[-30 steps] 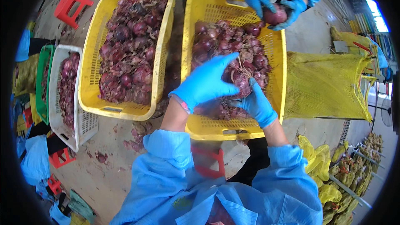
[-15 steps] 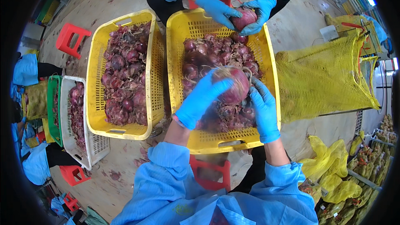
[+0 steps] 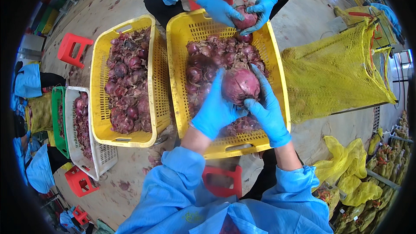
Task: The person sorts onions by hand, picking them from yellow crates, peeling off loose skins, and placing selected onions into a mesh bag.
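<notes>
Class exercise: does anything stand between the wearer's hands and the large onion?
Nothing visible does, apart from the blue gloves: the left hand and right hand cup the large onion from either side, above the yellow crate.

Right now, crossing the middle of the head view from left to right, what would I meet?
Green crate → white crate → left yellow crate → left hand → large red onion → right hand → yellow mesh sack.
</notes>
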Demonstrator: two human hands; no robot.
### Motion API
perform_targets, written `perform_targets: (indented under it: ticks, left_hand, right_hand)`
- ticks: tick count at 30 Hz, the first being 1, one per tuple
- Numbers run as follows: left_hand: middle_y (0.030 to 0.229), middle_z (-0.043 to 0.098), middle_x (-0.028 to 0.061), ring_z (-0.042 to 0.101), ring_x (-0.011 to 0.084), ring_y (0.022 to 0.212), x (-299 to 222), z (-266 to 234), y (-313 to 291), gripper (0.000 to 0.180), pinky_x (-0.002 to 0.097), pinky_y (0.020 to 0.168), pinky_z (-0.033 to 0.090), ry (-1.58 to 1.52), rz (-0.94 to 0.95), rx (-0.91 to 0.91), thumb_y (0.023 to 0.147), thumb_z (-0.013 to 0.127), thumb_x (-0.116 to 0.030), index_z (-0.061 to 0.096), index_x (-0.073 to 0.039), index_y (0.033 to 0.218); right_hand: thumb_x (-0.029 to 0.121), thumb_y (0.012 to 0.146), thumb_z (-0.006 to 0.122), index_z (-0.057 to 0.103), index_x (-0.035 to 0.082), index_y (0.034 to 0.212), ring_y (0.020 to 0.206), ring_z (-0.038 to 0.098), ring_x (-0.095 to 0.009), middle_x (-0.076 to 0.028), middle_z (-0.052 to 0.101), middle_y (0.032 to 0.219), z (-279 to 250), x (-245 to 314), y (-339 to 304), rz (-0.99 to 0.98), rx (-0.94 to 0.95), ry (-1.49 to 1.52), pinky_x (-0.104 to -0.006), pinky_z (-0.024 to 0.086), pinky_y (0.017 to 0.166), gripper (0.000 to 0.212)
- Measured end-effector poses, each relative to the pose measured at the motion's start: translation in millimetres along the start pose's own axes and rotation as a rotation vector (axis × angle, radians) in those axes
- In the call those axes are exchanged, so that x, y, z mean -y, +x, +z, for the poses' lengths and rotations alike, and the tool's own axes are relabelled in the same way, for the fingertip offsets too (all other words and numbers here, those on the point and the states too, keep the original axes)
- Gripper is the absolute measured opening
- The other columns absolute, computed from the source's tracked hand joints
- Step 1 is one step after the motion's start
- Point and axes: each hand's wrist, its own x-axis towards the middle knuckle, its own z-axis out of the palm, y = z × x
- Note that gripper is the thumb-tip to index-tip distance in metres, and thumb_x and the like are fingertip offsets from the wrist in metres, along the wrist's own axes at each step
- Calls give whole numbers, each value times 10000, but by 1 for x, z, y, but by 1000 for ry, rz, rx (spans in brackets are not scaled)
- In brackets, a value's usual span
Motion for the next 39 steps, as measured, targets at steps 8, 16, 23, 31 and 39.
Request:
perform_targets:
  ticks: [8,16,23,31,39]
  left_hand:
    - [1315,569,132,585,295,1149,8,-6,-3,665,474,1050,458,-18,86,-21,908,546,-613,504,-124,1357]
    - [1234,638,59,647,264,1032,16,20,-6,534,484,862,530,485,180,-302,975,432,-567,535,-179,1327]
    - [712,690,138,578,158,447,10,15,-6,390,252,417,439,1290,312,-287,1021,458,-345,645,-4,987]
    - [995,688,209,659,384,918,10,-7,-9,446,467,788,522,2417,348,-342,877,641,-348,619,-70,1225]
    - [1071,683,191,658,369,969,6,-4,-4,481,448,827,520,2347,377,-388,873,655,-396,625,-59,1216]
  right_hand:
    - [58,901,629,355,29,1487,1255,493,-210,-144,489,1390,11,-2,4,119,-123,53,-361,402,1079,647]
    - [226,768,819,317,51,1496,1222,533,-214,-152,537,1336,-4,8,4,44,-109,-40,-365,423,1054,901]
    - [333,933,617,499,114,1329,1129,595,-202,-49,604,1225,-42,22,-15,211,-313,429,-411,505,937,468]
    - [216,759,826,488,-4,1331,1104,570,-199,-101,580,1223,-238,183,-7,-522,-900,-738,-330,457,977,701]
    - [405,741,698,605,47,1251,1060,640,-386,-257,653,1134,-395,273,10,357,-1102,-1895,-471,514,888,630]
